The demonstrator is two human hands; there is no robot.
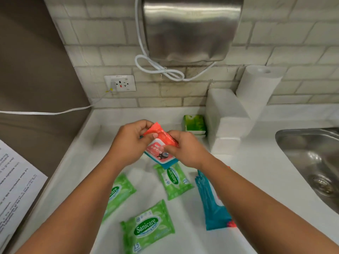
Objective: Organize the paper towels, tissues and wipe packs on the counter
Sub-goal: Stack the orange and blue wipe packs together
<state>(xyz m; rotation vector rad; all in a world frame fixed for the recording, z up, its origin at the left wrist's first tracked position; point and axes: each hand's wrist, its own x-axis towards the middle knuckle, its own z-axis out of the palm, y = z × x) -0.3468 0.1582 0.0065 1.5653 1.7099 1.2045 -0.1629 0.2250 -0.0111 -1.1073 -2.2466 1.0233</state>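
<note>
Both hands hold a red and teal wipe pack (160, 151) above the white counter (256, 171). My left hand (132, 142) pinches its upper left end; my right hand (181, 147) grips its right side. Three green Sanicare wipe packs lie below: one at the left (119, 195), one in the middle (174, 180), one nearest me (147, 228). A teal wipe pack (214, 204) lies partly under my right forearm. At the back stand a green tissue pack (194, 123), a white stack of paper towels (225, 121) and a paper towel roll (256, 88).
A steel sink (311, 162) is set into the counter at the right. A steel hand dryer (190, 28) hangs on the tiled wall with a looped white cord (159, 69). A wall socket (120, 83) sits at the back left. A printed sheet (16, 184) lies at the left.
</note>
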